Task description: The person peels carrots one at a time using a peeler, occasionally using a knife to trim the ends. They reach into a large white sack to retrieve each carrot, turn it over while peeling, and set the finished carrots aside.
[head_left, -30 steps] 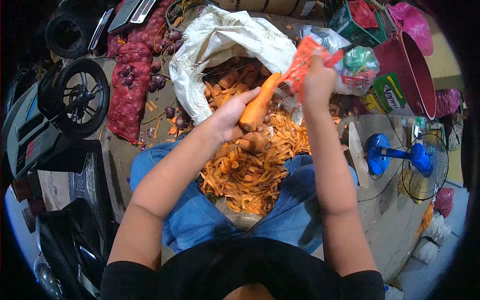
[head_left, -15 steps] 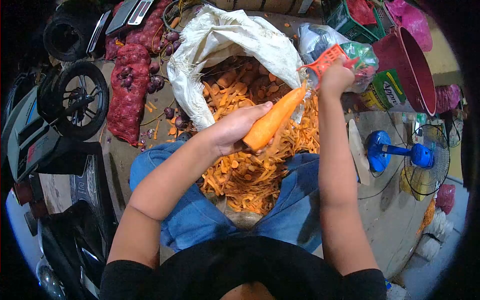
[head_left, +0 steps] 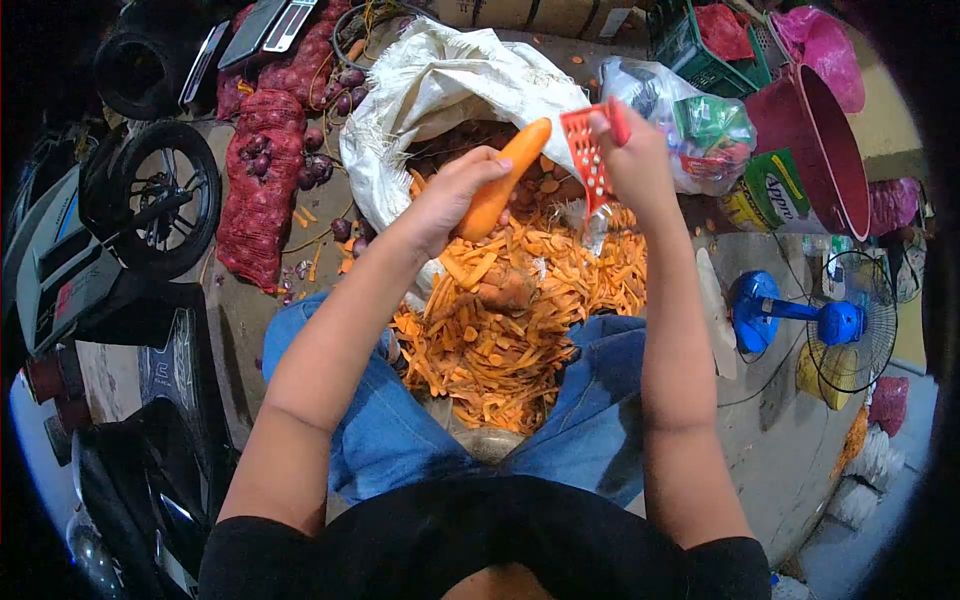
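Note:
A smooth orange carrot (head_left: pixel 508 180) is gripped in my left hand (head_left: pixel 450 203), its rounded end pointing up and to the right. My right hand (head_left: pixel 640 165) is closed on the handle of a red peeler (head_left: pixel 588 155) with a perforated face. A small gap separates peeler and carrot. Beneath both hands, orange peelings (head_left: pixel 490 350) are heaped between my knees. Behind them, a white woven sack (head_left: pixel 400 90) lies with its mouth open toward me, dark inside, with orange pieces at the opening.
Red net bags of onions (head_left: pixel 262 190) and a motorbike wheel (head_left: pixel 163 200) are on the left. To the right are a stuffed plastic bag (head_left: pixel 690 125), a maroon tub (head_left: pixel 825 150), a green crate (head_left: pixel 700 60) and a blue fan (head_left: pixel 840 320).
My left hand has drawn the carrot left and turned it more upright. The peeler in my right hand has moved left and down, its face now turned upright.

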`<state>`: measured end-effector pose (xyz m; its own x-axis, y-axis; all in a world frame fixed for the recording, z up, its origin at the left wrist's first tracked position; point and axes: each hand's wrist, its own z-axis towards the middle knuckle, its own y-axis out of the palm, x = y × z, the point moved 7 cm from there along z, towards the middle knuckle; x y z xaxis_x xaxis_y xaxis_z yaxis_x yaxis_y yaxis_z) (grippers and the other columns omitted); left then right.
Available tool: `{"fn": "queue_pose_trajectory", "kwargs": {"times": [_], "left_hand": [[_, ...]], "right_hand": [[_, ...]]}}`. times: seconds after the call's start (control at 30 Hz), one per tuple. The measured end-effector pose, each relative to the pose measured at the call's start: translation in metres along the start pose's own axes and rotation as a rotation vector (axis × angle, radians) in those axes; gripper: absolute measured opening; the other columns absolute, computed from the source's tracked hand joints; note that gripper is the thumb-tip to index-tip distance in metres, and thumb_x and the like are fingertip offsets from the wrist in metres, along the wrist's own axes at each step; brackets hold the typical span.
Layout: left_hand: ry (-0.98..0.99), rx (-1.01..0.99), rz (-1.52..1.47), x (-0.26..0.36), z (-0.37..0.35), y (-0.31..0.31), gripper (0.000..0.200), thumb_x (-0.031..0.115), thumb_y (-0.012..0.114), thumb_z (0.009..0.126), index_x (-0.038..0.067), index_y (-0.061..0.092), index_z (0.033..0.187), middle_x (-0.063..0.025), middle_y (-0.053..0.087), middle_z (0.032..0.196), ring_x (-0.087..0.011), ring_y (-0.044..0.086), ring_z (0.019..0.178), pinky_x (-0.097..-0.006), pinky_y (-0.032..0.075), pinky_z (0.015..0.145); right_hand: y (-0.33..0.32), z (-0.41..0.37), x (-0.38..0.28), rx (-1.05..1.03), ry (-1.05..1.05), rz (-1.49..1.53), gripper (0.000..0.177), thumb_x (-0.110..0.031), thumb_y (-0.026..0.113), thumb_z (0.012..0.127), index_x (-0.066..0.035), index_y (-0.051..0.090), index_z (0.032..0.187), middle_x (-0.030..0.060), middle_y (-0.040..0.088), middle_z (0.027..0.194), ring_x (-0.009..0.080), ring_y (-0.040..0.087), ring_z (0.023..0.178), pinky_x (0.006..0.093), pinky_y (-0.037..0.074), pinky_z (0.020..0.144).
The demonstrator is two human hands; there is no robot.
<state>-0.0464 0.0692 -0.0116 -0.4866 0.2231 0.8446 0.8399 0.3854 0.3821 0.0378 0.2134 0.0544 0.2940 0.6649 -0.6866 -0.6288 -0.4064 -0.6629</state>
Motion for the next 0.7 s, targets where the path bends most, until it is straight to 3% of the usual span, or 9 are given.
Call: {"fn": "queue_pose_trajectory", "kwargs": {"times": [0.03, 0.07, 0.13, 0.27, 0.57, 0.7], "left_hand": [[-0.005, -0.013, -0.058, 0.004, -0.003, 0.001, 0.035, 0.035, 0.046, 0.079, 0.007, 0.040, 0.100, -0.0045, 0.048, 0.070, -0.0112, 0.050, 0.057, -0.0231, 0.044, 0.045], [-0.002, -0.013, -0.058, 0.006, -0.004, -0.001, 0.035, 0.035, 0.046, 0.079, 0.007, 0.040, 0.100, -0.0045, 0.048, 0.070, -0.0112, 0.050, 0.057, -0.0231, 0.044, 0.045], [0.014, -0.124, -0.175, 0.008, -0.006, 0.005, 0.036, 0.037, 0.044, 0.081, 0.006, 0.040, 0.100, -0.0050, 0.048, 0.069, -0.0111, 0.050, 0.056, -0.0231, 0.044, 0.045], [0.023, -0.080, -0.203, 0.012, -0.006, 0.006, 0.037, 0.037, 0.041, 0.083, 0.005, 0.040, 0.101, -0.0055, 0.048, 0.068, -0.0110, 0.049, 0.054, -0.0226, 0.044, 0.047], [0.029, -0.198, -0.057, 0.015, -0.006, 0.018, 0.032, 0.035, 0.036, 0.085, 0.005, 0.042, 0.093, -0.0041, 0.049, 0.064, -0.0092, 0.047, 0.051, -0.0201, 0.040, 0.047], [0.070, -0.319, 0.089, 0.014, -0.011, 0.022, 0.040, 0.042, 0.039, 0.082, 0.003, 0.044, 0.092, -0.0045, 0.048, 0.062, -0.0095, 0.047, 0.048, -0.0204, 0.039, 0.043]], "right_hand": [[0.005, -0.004, -0.001, -0.102, 0.035, -0.019, 0.019, -0.021, 0.047, 0.077, -0.003, 0.051, 0.080, 0.0203, 0.053, 0.067, 0.0377, 0.051, 0.066, 0.0412, 0.040, 0.058], [0.007, -0.008, 0.001, -0.102, 0.032, -0.020, 0.019, -0.021, 0.047, 0.077, -0.003, 0.051, 0.080, 0.0203, 0.053, 0.067, 0.0377, 0.051, 0.066, 0.0412, 0.040, 0.058], [0.028, -0.018, 0.004, -0.318, 0.008, -0.073, 0.017, -0.019, 0.049, 0.074, -0.003, 0.050, 0.079, 0.0201, 0.053, 0.066, 0.0364, 0.052, 0.066, 0.0408, 0.040, 0.058], [0.036, -0.030, 0.004, -0.423, 0.041, -0.078, 0.015, -0.017, 0.051, 0.072, -0.002, 0.049, 0.077, 0.0204, 0.053, 0.065, 0.0368, 0.051, 0.066, 0.0417, 0.039, 0.058], [0.033, -0.034, 0.005, -0.398, 0.038, -0.012, 0.017, -0.019, 0.052, 0.074, -0.002, 0.050, 0.077, 0.0200, 0.054, 0.067, 0.0359, 0.052, 0.066, 0.0401, 0.040, 0.058], [0.040, -0.035, 0.020, -0.397, 0.102, 0.085, 0.017, -0.018, 0.051, 0.074, -0.002, 0.053, 0.077, 0.0187, 0.054, 0.065, 0.0327, 0.053, 0.063, 0.0374, 0.040, 0.056]]}}
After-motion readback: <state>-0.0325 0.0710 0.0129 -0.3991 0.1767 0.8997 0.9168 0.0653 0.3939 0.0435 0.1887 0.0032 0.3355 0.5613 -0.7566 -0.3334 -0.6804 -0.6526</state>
